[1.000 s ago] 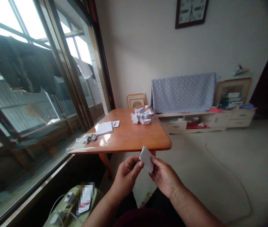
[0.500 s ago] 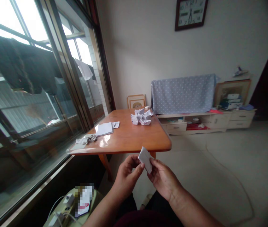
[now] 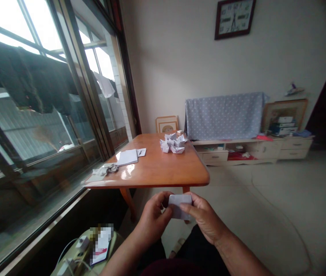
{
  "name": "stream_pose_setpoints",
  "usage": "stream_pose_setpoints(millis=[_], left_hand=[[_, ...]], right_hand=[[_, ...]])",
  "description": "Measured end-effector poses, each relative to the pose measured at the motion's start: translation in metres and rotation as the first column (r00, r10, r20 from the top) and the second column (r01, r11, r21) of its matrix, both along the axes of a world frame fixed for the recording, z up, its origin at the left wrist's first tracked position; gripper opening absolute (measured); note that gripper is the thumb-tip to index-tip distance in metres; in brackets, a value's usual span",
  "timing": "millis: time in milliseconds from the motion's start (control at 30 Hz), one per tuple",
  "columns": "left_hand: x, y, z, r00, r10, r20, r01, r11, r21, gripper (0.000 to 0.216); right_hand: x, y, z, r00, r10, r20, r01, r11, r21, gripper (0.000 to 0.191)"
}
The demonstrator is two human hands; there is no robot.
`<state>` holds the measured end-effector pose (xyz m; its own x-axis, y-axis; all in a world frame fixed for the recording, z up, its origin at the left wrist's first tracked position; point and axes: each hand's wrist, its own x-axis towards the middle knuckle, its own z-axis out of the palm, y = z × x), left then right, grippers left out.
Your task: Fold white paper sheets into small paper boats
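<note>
Between my hands is a small folded piece of white paper [image 3: 177, 210], held in front of the table's near edge and roughly level. My left hand [image 3: 155, 212] pinches its left side, thumb on the near face. From the right, my right hand [image 3: 204, 214] grips it with the thumb laid across the front and the fingers behind, partly hidden. Farther off, a cluster of folded white paper pieces [image 3: 172, 144] rests on the wooden table [image 3: 154, 172]. A stack of white paper sheets [image 3: 127, 157] lies at the table's left side.
Crumpled cloth or paper [image 3: 105, 169] sits on the table's near left corner. Low at left, a green stool [image 3: 85, 249] carries a phone [image 3: 102, 245] and white chargers with cables [image 3: 82, 242]. A window stands to the left; a low cabinet [image 3: 214, 156] lines the wall.
The folded paper has turned from upright and slanted to lying sideways, and has come slightly lower. Both hands keep hold of it, and my right thumb now lies across its face.
</note>
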<state>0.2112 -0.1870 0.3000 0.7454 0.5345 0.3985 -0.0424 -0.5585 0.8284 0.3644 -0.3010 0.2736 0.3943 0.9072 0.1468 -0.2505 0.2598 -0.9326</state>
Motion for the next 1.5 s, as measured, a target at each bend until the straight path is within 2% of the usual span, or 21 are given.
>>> stream_pose_setpoints(millis=[67, 167, 267, 400, 567, 833, 1033, 1233, 1400, 1500], left_hand=[[-0.001, 0.001, 0.000, 0.994, 0.104, 0.028, -0.107, 0.986, 0.127, 0.018], [-0.001, 0.003, -0.002, 0.971, 0.224, 0.082, -0.238, 0.929, 0.284, 0.015], [0.000, 0.002, -0.003, 0.963, 0.248, 0.104, -0.269, 0.900, 0.342, 0.008], [0.000, -0.003, -0.003, 0.967, 0.231, 0.106, -0.253, 0.913, 0.319, 0.005], [0.002, -0.005, -0.006, 0.965, 0.228, 0.131, -0.258, 0.922, 0.290, 0.004], [0.004, 0.000, -0.013, 0.958, 0.241, 0.153, -0.271, 0.939, 0.214, 0.010], [0.002, -0.005, -0.011, 0.962, 0.224, 0.155, -0.251, 0.951, 0.180, 0.006], [0.001, -0.011, -0.011, 0.972, 0.176, 0.158, -0.200, 0.968, 0.153, 0.010], [0.003, -0.012, -0.013, 0.970, 0.193, 0.150, -0.205, 0.976, 0.071, 0.021], [0.003, -0.010, -0.013, 0.971, 0.191, 0.144, -0.204, 0.976, 0.079, 0.021]], right_hand=[[0.002, -0.001, 0.000, 1.000, 0.019, 0.025, -0.019, 1.000, 0.016, 0.017], [0.002, 0.000, -0.005, 1.000, -0.026, 0.007, 0.025, 0.999, 0.037, 0.016], [0.000, 0.003, -0.013, 0.996, -0.092, -0.021, 0.093, 0.995, 0.044, 0.019], [-0.004, 0.005, -0.019, 0.992, -0.096, -0.079, 0.100, 0.994, 0.050, 0.023], [-0.012, 0.003, -0.016, 0.980, -0.068, -0.189, 0.077, 0.996, 0.045, 0.037], [-0.019, 0.002, -0.015, 0.970, -0.020, -0.240, 0.037, 0.997, 0.068, 0.045], [-0.023, -0.001, -0.011, 0.957, -0.001, -0.291, 0.017, 0.999, 0.050, 0.061], [-0.024, -0.004, -0.013, 0.953, -0.006, -0.304, 0.017, 0.999, 0.035, 0.069], [-0.026, -0.004, -0.011, 0.970, -0.075, -0.233, 0.078, 0.997, 0.004, 0.078], [-0.025, -0.005, -0.011, 0.978, -0.067, -0.199, 0.073, 0.997, 0.028, 0.080]])
